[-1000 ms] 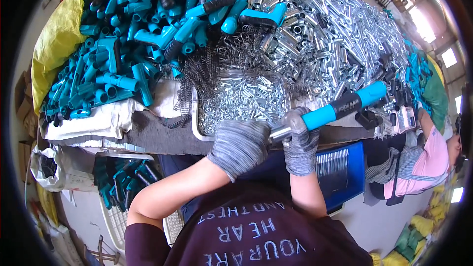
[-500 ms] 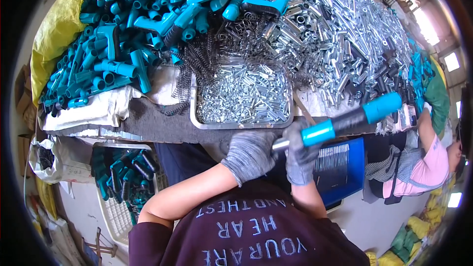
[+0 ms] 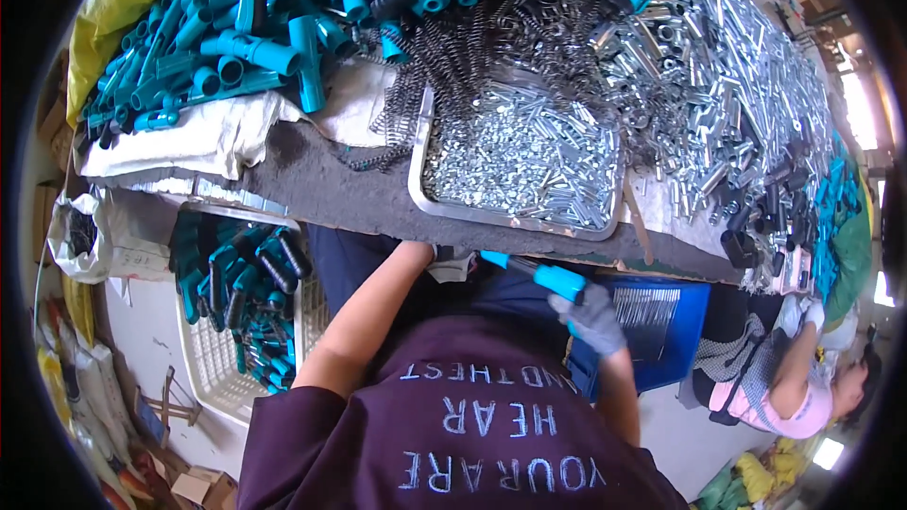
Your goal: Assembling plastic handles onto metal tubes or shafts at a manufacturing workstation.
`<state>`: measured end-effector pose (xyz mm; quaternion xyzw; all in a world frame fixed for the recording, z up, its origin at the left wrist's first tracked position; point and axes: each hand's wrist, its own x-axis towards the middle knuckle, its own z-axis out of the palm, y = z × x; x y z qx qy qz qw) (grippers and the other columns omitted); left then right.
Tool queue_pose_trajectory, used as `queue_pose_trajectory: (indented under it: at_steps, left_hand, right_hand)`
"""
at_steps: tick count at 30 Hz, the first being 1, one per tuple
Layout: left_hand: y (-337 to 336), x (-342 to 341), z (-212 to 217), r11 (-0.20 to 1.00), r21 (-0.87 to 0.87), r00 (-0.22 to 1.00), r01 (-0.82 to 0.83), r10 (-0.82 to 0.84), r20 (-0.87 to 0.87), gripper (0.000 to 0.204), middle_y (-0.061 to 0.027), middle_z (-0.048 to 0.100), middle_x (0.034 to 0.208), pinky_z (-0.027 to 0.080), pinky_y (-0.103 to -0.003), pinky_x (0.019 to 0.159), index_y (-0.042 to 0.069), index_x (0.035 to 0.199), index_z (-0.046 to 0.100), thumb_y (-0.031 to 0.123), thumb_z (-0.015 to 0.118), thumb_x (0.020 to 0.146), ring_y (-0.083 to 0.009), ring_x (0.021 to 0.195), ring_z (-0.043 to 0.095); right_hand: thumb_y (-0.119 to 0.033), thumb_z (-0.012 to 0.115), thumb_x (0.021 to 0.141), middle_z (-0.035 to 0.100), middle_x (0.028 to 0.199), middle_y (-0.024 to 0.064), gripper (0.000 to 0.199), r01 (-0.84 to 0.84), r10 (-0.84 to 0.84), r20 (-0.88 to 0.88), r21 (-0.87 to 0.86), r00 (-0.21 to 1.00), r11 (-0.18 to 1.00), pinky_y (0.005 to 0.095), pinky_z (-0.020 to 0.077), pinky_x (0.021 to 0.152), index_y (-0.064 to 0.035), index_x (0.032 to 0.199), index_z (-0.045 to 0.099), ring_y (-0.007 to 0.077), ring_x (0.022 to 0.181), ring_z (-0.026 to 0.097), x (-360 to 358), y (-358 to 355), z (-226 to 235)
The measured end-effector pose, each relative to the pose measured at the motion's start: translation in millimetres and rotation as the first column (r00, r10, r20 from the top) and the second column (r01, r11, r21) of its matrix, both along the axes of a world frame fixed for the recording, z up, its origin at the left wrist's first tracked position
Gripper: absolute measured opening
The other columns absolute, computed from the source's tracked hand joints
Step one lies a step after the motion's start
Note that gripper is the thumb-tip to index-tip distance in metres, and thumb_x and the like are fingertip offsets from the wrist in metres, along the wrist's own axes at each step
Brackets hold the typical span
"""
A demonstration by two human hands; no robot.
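Right hand (image 3: 593, 317), gloved, grips a blue-handled tool (image 3: 543, 274); left hand hidden under the table edge (image 3: 378, 212).

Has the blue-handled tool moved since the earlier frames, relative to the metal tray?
Yes. The tool has dropped from level with the tray's front rim to below the table edge, toward the person's body.
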<state>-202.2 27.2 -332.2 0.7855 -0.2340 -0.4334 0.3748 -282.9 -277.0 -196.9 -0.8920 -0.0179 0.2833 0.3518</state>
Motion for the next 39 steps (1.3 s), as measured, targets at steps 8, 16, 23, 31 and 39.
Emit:
queue_pose_trajectory:
  at_steps: [8, 16, 23, 31, 39]
  left_hand:
    - [31.1, -4.1, -4.3, 0.977, -0.176, 0.992, -0.118, 0.123, 0.022, 0.043, -0.0094, 0.068, 0.104, 0.049, -0.042, 0.087, 0.012, 0.116, 0.064, 0.032, 0.066, 0.079, -0.0258, 0.098, 0.064]
    - [47.6, -22.2, 7.0, 0.927, -0.276, 0.955, -0.253, 0.285, 0.082, 0.044, -0.0104, 0.067, 0.108, 0.048, -0.042, 0.090, 0.011, 0.117, 0.063, 0.034, 0.064, 0.079, -0.0270, 0.101, 0.063]
    - [27.3, -20.4, 33.5, 0.854, -0.128, 0.809, -0.504, 0.519, 0.276, 0.045, -0.0113, 0.066, 0.112, 0.047, -0.043, 0.091, 0.011, 0.117, 0.063, 0.036, 0.063, 0.080, -0.0280, 0.104, 0.061]
    - [26.4, -27.8, 42.9, 0.799, -0.204, 0.691, -0.565, 0.594, 0.412, 0.046, -0.0123, 0.064, 0.116, 0.045, -0.044, 0.094, 0.011, 0.118, 0.062, 0.038, 0.062, 0.081, -0.0292, 0.107, 0.060]
    - [-28.2, -35.6, 83.0, 0.937, -0.318, 0.882, -0.148, 0.270, 0.387, 0.053, -0.0146, 0.053, 0.134, 0.038, -0.043, 0.104, 0.008, 0.125, 0.056, 0.045, 0.051, 0.086, -0.0331, 0.123, 0.048]
  right_hand:
    - [-0.031, 0.071, 0.080, 0.061, 0.117, 0.0209, 0.051, -0.124, 0.139, 0.159, -0.102, 0.977, 0.987, 0.0455, 0.0445, 0.092, -0.0077, 0.123, 0.055, 0.0393, 0.107, 0.057, 27.7, 87.7, -69.9]
    - [-0.041, 0.058, 0.088, 0.055, 0.131, 0.0168, 0.047, -0.263, 0.228, -0.170, -0.224, 0.959, 0.939, 0.0443, 0.0349, 0.106, -0.0137, 0.126, 0.057, 0.0381, 0.125, 0.045, 33.9, 123.1, -63.6]
    - [-0.038, 0.067, 0.078, 0.060, 0.122, 0.0198, 0.051, -0.317, 0.366, 0.131, -0.293, 0.921, 0.902, 0.0470, 0.0434, 0.096, -0.0105, 0.121, 0.058, 0.0396, 0.113, 0.054, 30.3, 126.5, -72.2]
    - [-0.047, 0.058, 0.082, 0.054, 0.131, 0.0211, 0.059, -0.502, 0.591, 0.111, -0.418, 0.799, 0.757, 0.0496, 0.0326, 0.107, -0.0093, 0.128, 0.056, 0.0414, 0.124, 0.046, 37.5, 150.1, -101.2]
    - [-0.031, 0.046, 0.097, 0.052, 0.127, 0.0212, 0.044, -0.311, 0.324, 0.239, -0.091, 0.915, 0.946, 0.0482, 0.0374, 0.103, -0.0039, 0.132, 0.048, 0.0360, 0.117, 0.049, 37.8, 91.7, -96.8]
